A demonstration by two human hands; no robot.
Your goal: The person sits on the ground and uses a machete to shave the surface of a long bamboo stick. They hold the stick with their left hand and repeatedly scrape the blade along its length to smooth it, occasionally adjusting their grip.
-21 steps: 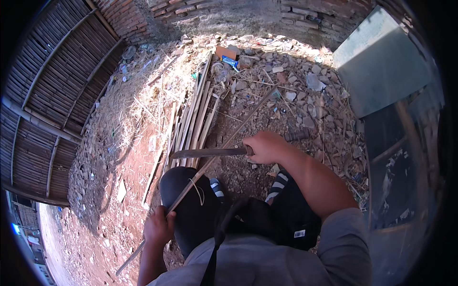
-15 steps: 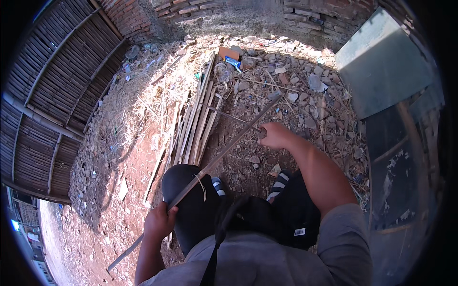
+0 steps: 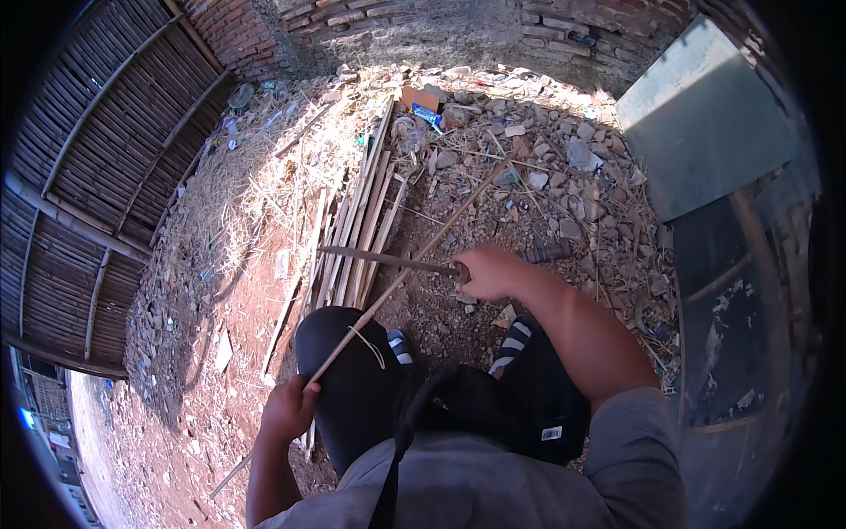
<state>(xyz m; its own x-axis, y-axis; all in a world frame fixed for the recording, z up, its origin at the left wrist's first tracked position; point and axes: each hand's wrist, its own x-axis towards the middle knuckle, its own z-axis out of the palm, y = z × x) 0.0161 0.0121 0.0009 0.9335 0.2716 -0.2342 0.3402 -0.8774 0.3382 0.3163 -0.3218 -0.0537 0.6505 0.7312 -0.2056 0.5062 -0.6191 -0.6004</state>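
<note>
My left hand (image 3: 289, 410) is closed around the lower part of a long, thin bamboo strip (image 3: 381, 302). The strip slants over my left knee and away to the far right. My right hand (image 3: 493, 271) grips the handle of a machete (image 3: 379, 257), whose dark blade points left. That blade crosses the strip a little beyond my knee; whether they touch I cannot tell. Just past the knee, a thin pale curl (image 3: 370, 346) hangs by the strip. A bundle of split bamboo strips (image 3: 352, 238) lies on the ground ahead of my left knee.
Beyond my right hand sits a dark ridged cylinder (image 3: 548, 253) among stones and rubble (image 3: 568, 229). A woven bamboo wall (image 3: 97, 167) stands left, a brick wall (image 3: 397, 31) at the back. Grey-green panel (image 3: 705, 123) leans at the right. A blue wrapper (image 3: 427, 116) lies beyond the bundle.
My right hand has shifted left and nearer to me with the machete, and the blade now shows its broad side. In my left hand the strip has turned and looks narrower.
</note>
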